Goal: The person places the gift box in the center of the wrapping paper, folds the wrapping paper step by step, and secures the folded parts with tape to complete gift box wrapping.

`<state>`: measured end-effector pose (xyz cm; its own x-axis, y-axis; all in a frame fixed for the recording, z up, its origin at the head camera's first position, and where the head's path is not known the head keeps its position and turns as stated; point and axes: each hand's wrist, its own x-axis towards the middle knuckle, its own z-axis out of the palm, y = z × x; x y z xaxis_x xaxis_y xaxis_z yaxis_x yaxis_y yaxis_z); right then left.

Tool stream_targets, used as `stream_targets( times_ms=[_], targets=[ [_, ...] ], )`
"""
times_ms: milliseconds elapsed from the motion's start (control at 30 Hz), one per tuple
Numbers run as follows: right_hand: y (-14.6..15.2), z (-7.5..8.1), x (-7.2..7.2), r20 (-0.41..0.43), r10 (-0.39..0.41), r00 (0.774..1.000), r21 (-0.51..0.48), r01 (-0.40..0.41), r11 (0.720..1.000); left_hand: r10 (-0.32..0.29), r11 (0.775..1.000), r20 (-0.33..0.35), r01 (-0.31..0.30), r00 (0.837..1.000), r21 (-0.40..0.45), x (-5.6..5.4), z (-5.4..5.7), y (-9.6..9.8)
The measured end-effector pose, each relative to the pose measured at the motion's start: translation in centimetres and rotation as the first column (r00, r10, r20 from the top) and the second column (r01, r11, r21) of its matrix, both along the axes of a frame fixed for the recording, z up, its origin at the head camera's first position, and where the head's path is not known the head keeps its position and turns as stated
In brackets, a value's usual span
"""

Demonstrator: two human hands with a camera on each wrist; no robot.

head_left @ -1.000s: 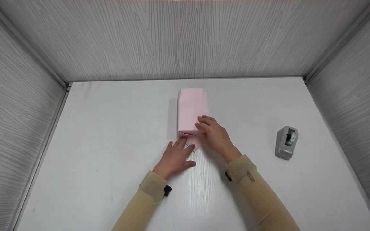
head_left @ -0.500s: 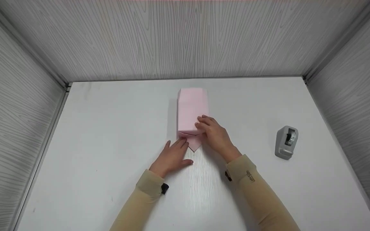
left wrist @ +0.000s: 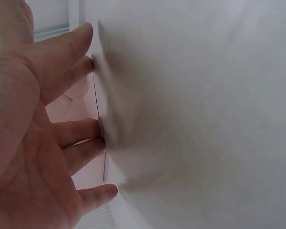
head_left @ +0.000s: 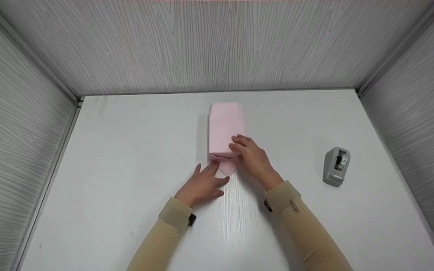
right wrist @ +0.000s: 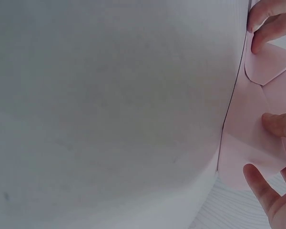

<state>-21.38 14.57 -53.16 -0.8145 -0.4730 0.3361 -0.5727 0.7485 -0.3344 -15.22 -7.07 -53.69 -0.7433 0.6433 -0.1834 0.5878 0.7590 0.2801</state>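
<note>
A long box wrapped in pink paper (head_left: 225,126) lies lengthwise on the white table, with a pointed paper flap (head_left: 227,168) sticking out flat at its near end. My left hand (head_left: 199,186) has its fingers spread; the fingertips touch the flap's left side close to the box, and the thumb is held apart. Bent over the box's near right corner, my right hand (head_left: 255,160) holds it steady. In the right wrist view, its thumb (right wrist: 274,124) presses the folded pink end (right wrist: 248,114). Fingers (left wrist: 81,133) of my left hand reach the table-level paper edge in the left wrist view.
A grey tape dispenser (head_left: 336,166) with a roll of tape stands on the right side of the table (head_left: 126,150). Grey wood-grain panels (head_left: 217,45) enclose the table at the back and both sides.
My left hand slid slightly left off the flap's point, baring it, then its fingers spread again beside the flap. The right hand and the box have stayed in place.
</note>
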Motion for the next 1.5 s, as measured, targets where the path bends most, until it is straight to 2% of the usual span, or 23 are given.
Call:
stream_targets(
  times_ms=[133,300,500,700,900,1100,1500],
  targets=[
    [0.1,-0.1,-0.1,-0.014,0.013,1.000,-0.006,-0.014,1.000,-0.007,1.000,0.000,0.007,1.000,0.001,0.0,0.0,0.0],
    [0.2,-0.1,-0.1,-0.020,0.033,0.999,0.006,-0.033,0.999,0.019,0.999,-0.019,-0.018,1.000,0.048,0.2,-0.5,0.1],
    [0.4,0.0,-0.1,-0.046,0.058,0.997,0.040,-0.056,0.998,0.064,0.992,-0.090,-0.054,0.994,0.110,0.2,-0.9,0.6],
    [0.7,0.0,0.4,-0.082,0.124,0.989,0.027,-0.122,0.992,0.056,0.993,-0.154,-0.040,0.986,0.109,0.7,-0.7,0.7],
    [0.9,-0.1,0.8,-0.109,0.178,0.978,-0.013,-0.180,0.984,0.045,0.993,-0.261,-0.016,0.964,0.113,0.7,-0.7,1.0],
    [1.0,-0.4,0.6,-0.062,0.174,0.983,-0.059,-0.178,0.982,0.040,0.996,-0.300,-0.016,0.953,0.083,0.3,-0.8,1.8],
    [1.5,-0.8,0.5,0.015,0.193,0.981,-0.125,-0.189,0.974,0.088,0.995,-0.353,-0.068,0.931,0.068,-0.3,-1.2,3.0]
  ],
)
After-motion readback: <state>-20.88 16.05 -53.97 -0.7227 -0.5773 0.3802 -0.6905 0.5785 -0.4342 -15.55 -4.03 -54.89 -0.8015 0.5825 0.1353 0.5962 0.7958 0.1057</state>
